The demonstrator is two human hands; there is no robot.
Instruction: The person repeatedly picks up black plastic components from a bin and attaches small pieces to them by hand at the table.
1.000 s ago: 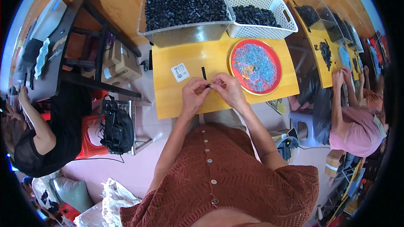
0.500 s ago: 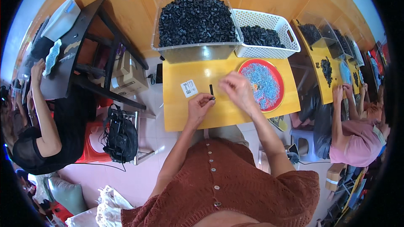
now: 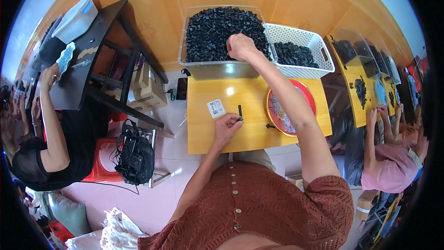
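Yellow table (image 3: 203, 141), wooden wall (image 3: 305, 0) beyond, left hand (image 3: 226, 128) pinching a black piece (image 3: 240, 119) at near side, right hand (image 3: 241, 47) over far tub (image 3: 215, 71), grip hidden, cannot tell, right tray (image 3: 315, 109) partly behind forearm (image 3: 286, 88).

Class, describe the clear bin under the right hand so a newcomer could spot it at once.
Start at the middle yellow table. At its far edge sits the clear bin, heaped with black parts, the right hand at them. Unlike the white basket to its right, its walls are see-through.
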